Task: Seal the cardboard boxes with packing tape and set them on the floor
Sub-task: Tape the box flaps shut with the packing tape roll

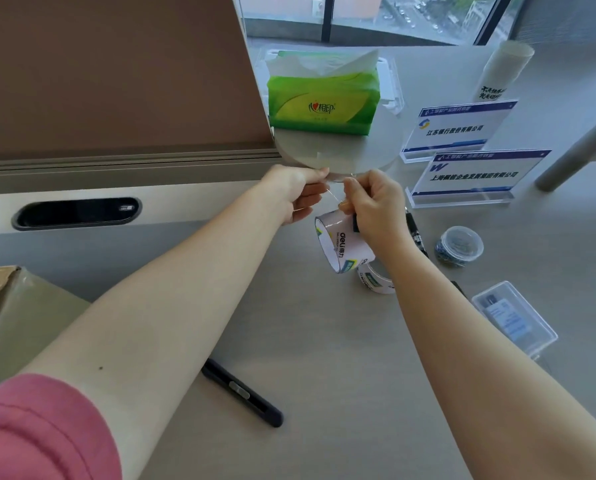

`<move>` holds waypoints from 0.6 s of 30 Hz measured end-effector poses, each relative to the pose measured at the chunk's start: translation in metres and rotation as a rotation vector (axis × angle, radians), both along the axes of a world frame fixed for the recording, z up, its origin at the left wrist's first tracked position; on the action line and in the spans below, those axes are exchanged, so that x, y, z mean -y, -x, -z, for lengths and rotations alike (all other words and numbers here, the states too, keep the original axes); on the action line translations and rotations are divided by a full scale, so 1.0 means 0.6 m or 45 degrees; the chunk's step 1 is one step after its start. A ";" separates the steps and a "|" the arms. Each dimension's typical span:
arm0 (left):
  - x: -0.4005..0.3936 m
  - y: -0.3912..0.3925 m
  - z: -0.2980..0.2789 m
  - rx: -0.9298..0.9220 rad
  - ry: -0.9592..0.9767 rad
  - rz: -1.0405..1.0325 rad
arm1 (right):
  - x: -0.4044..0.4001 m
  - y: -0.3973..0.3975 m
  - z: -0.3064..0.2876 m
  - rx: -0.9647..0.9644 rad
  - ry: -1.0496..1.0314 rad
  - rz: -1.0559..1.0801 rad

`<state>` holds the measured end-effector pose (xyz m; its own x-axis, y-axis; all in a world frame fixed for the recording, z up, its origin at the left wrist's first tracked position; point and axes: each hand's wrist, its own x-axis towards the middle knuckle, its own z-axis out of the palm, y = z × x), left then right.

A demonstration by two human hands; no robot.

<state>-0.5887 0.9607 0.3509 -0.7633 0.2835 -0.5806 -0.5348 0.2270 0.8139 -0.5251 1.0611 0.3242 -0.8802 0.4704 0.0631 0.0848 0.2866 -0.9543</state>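
From the head camera, both bare forearms reach forward over a grey table, and the two hands meet above its middle. The right hand is closed around the upper rim of a roll of clear packing tape, which hangs tilted below the fist, its white printed core facing the camera. The left hand is pinched shut, thumb against fingers, on the free end of the tape, a short clear strip stretched between the two hands. A second tape roll lies on the table just beneath and behind the held one, partly hidden by the right wrist. At the lower left edge of the view a cardboard box stands on the table with one flap raised, well apart from the hands; its top seam cannot be seen. A dark utility knife lies flat on the table under the left forearm. Beyond the hands a green tissue pack stands upright on a pale round base. To the right are two clear sign holders with printed cards, a round clear tub of small dark clips, a flat clear plastic case and a black pen partly behind the right hand. A pink sleeve covers the left upper arm.
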 end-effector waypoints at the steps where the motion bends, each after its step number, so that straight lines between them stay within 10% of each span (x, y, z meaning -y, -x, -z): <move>1: -0.004 -0.002 -0.001 -0.024 0.004 -0.026 | 0.002 -0.001 -0.001 -0.002 0.024 0.007; 10: -0.012 -0.012 0.004 -0.626 0.221 0.001 | 0.014 -0.008 -0.009 0.081 0.529 0.152; 18: -0.029 -0.008 -0.007 -0.508 0.173 -0.103 | 0.008 0.002 -0.016 0.143 0.831 0.087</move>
